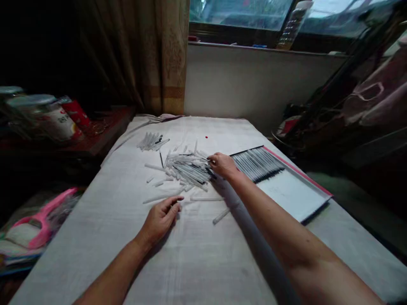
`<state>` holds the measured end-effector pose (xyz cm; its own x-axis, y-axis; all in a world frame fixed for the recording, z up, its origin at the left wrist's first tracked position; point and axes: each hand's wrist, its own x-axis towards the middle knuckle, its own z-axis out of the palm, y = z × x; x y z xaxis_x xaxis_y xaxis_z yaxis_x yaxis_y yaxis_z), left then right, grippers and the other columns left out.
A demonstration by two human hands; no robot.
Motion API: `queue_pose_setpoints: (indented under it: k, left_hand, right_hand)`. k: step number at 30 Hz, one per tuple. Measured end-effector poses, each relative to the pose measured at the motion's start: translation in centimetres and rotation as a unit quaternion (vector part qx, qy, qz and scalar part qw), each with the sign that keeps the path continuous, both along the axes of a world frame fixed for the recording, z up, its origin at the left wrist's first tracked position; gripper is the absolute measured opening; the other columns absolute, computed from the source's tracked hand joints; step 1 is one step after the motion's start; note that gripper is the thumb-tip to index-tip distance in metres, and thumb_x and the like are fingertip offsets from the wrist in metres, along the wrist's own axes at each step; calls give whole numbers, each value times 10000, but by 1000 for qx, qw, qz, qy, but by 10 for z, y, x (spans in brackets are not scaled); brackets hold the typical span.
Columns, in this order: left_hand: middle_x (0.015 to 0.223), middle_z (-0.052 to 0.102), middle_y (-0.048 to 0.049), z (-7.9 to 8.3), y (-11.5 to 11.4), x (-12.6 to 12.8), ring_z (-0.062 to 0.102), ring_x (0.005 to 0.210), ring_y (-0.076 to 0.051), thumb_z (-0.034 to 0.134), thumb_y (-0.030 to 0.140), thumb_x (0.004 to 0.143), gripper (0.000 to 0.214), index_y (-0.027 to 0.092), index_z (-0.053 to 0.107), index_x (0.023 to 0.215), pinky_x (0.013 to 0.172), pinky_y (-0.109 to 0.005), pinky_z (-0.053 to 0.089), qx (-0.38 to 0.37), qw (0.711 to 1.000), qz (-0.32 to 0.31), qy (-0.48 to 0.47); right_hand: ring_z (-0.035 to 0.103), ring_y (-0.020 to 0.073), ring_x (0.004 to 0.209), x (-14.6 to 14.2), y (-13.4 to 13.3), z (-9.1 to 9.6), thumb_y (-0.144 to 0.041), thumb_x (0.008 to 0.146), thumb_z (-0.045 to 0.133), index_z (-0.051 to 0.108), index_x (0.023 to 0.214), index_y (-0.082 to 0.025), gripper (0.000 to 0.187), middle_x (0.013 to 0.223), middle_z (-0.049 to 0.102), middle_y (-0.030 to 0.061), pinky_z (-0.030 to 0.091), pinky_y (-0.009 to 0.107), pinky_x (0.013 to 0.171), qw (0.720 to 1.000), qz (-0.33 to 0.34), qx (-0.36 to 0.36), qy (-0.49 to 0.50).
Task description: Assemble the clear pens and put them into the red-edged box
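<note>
A heap of clear plastic pen barrels and thin refills (187,169) lies in the middle of a table covered with a white cloth (197,258). My right hand (222,164) reaches into the heap's right edge, fingers curled and pinching at a piece I cannot make out. My left hand (162,217) rests on the cloth nearer to me, fingers bent around a clear tube (162,197) lying under its fingertips. A few loose tubes (220,216) lie between the hands.
A flat box lid with a red edge (295,190) on the right holds a neat row of assembled pens (257,164). A small bundle of tubes (151,142) lies at the far left. Jars (47,116), a curtain (149,55) and a pink-handled item (41,220) stand around.
</note>
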<state>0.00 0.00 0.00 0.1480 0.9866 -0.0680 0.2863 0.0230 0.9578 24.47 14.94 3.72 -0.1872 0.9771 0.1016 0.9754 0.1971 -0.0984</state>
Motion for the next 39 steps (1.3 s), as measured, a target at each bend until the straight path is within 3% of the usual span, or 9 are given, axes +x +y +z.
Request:
queue_pose_setpoints:
  k: [8, 13, 15, 19, 21, 24, 28, 32, 39]
  left_hand:
    - [720, 623, -14, -1, 1, -1, 504, 497, -87, 581, 446, 825, 422, 148, 680, 1106, 461, -203, 405, 8, 999, 2, -32]
    - [812, 673, -39, -5, 2, -4, 572, 544, -108, 531, 374, 882, 351, 161, 669, 1124, 513, -233, 478, 76, 997, 4, 24]
    - [928, 691, -63, -3, 1, -6, 646, 719, -148, 522, 320, 905, 294, 181, 670, 1118, 668, -278, 537, 200, 975, 31, 89]
    - [1186, 653, -103, 4, -1, -9, 572, 1167, -244, 548, 232, 914, 273, 220, 645, 1170, 995, -415, 441, 430, 866, 73, 246]
    - [1230, 645, -107, 5, -2, -9, 549, 1209, -263, 545, 226, 923, 302, 222, 614, 1217, 1036, -463, 387, 453, 835, 66, 306]
    - [1100, 716, -74, 1, -2, -10, 655, 1013, -218, 483, 242, 963, 292, 211, 585, 1235, 1013, -461, 396, 433, 835, 16, 339]
    - [997, 747, -76, -9, 0, -13, 694, 878, -205, 423, 297, 986, 277, 176, 627, 1130, 821, -361, 508, 406, 853, 13, 328]
    - [846, 748, -39, -13, 2, -15, 703, 728, -182, 411, 301, 982, 314, 160, 590, 1198, 687, -296, 543, 338, 890, 37, 303]
    - [1004, 744, -77, -15, 7, -16, 718, 882, -197, 431, 289, 960, 287, 165, 614, 1143, 810, -312, 571, 321, 907, 65, 264]
  right_hand:
    - [662, 229, 997, -27, 7, 6, -362, 913, 501, 722, 1115, -261, 316, 1142, 692, 90, 464, 268, 740, 998, 14, -46, -37]
    - [679, 205, 924, -22, -23, 8, -342, 914, 526, 734, 1049, -262, 261, 1010, 746, 60, 449, 253, 718, 999, 34, -21, 32]
    - [681, 187, 861, -22, -44, 4, -301, 885, 577, 737, 1022, -244, 218, 958, 755, 54, 446, 246, 706, 995, 62, -22, 74]
    - [649, 141, 708, -30, -87, -4, -247, 857, 620, 733, 970, -207, 165, 873, 746, 47, 448, 230, 660, 970, 152, -20, 189]
    - [645, 133, 701, -36, -102, -4, -233, 850, 630, 730, 950, -192, 148, 849, 740, 46, 454, 225, 663, 948, 195, -22, 251]
    - [649, 129, 708, -42, -109, 0, -237, 850, 633, 735, 933, -180, 143, 822, 739, 42, 462, 218, 670, 915, 237, -46, 322]
    - [668, 137, 731, -41, -85, 10, -255, 857, 616, 750, 954, -185, 179, 845, 755, 35, 464, 215, 668, 911, 234, -97, 325]
    - [680, 178, 821, -43, -34, 16, -282, 901, 537, 762, 970, -222, 243, 907, 765, 45, 456, 249, 716, 974, 112, -28, 195]
    - [677, 224, 974, -79, 32, 17, -383, 912, 479, 747, 1057, -254, 331, 1068, 744, 94, 478, 279, 773, 999, 0, -48, 9]
